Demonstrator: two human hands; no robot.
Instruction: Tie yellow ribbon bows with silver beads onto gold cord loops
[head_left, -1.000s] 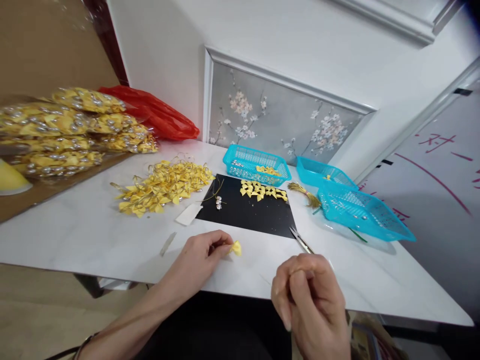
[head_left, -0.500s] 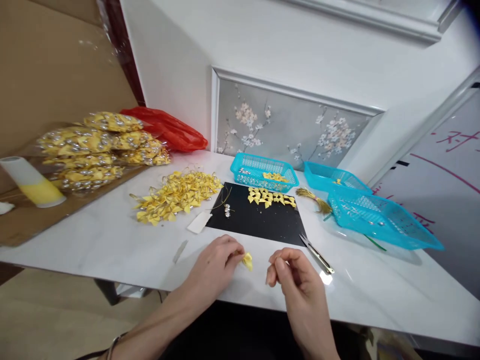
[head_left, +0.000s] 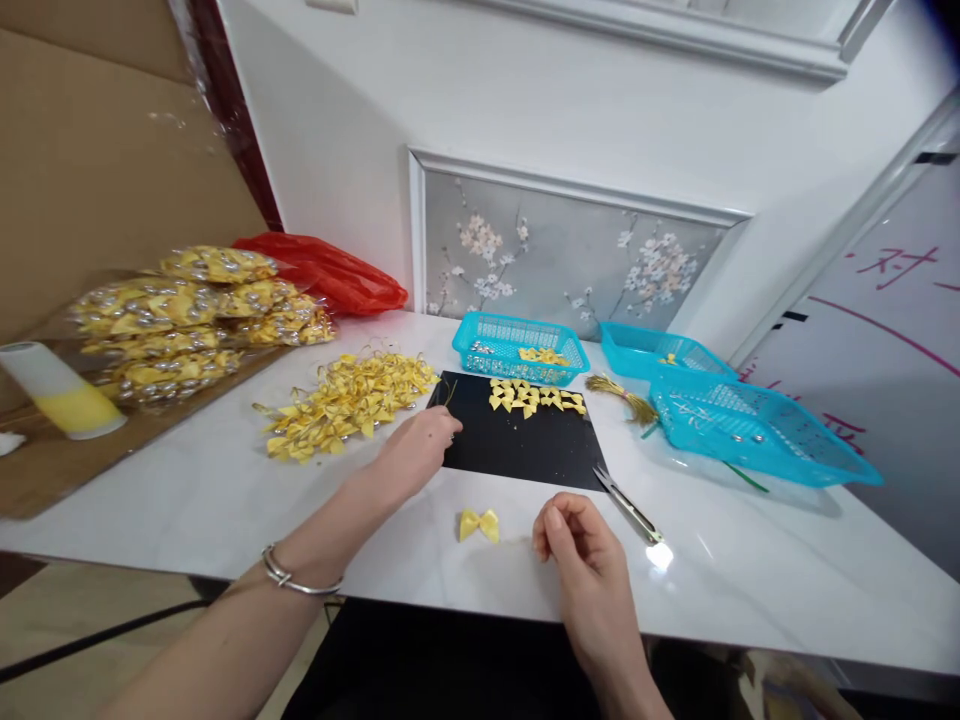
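Note:
My left hand (head_left: 421, 447) reaches to the left edge of a black mat (head_left: 517, 445). Its fingers are pinched at the small silver beads (head_left: 453, 437), which they mostly cover; a thin gold wire (head_left: 450, 392) sticks up beyond them. On the white table between my hands lies a yellow ribbon bow (head_left: 479, 525), untouched. My right hand (head_left: 583, 560) hovers to its right, thumb and forefinger pressed together; what they hold, possibly a fine thread, is too thin to make out. More yellow bows (head_left: 529, 397) lie in rows along the mat's far edge.
Thread snips (head_left: 628, 505) lie right of the mat. A pile of yellow bows with wires (head_left: 349, 400) is at left, bagged ones (head_left: 180, 310) behind it. Blue baskets (head_left: 523, 350) stand at the back and right (head_left: 765, 430), near a gold wire bundle (head_left: 622, 397).
My left hand has let go of the yellow bow, leaving it on the table, and moved forward and left to the beads on the mat. My right hand has barely moved.

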